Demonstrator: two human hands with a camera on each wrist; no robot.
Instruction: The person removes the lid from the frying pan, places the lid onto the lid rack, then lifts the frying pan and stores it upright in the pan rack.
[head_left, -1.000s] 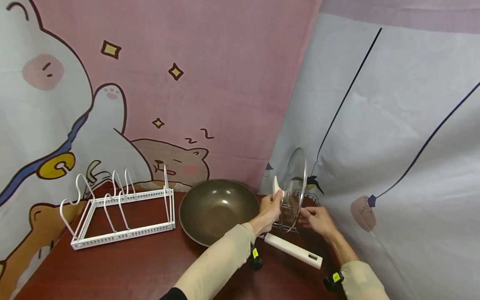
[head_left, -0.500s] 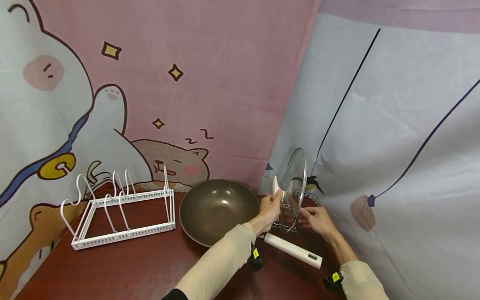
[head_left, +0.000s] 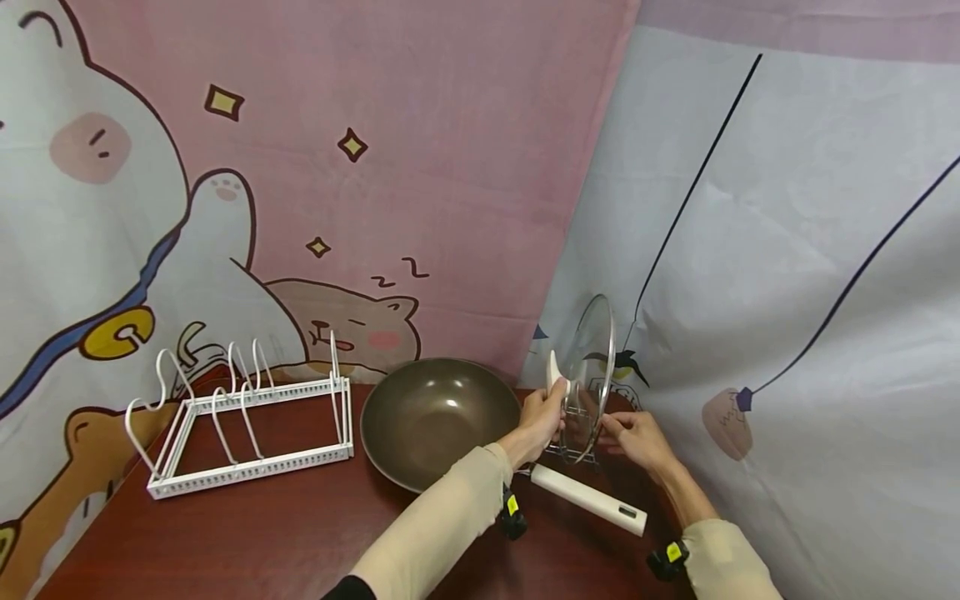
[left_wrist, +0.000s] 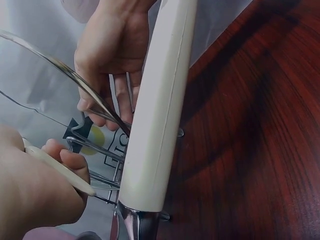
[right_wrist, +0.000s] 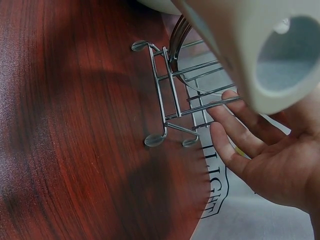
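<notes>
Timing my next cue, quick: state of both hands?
Left hand: closed, holding the small white handle by the glass lid.
Right hand: at the lid's rim; grip can't be told.

Your desk [head_left: 247,550] is red-brown, dark-grained. You have a white rack [head_left: 255,469] toward its left edge, a brown wok [head_left: 438,425] with cream handle [head_left: 588,500], and, by the back right corner, a silver-rimmed clear lid [head_left: 606,375]. Behind the back edge, your pink-and-white cloth [head_left: 465,167] shows cartoon animals [head_left: 375,321].
</notes>
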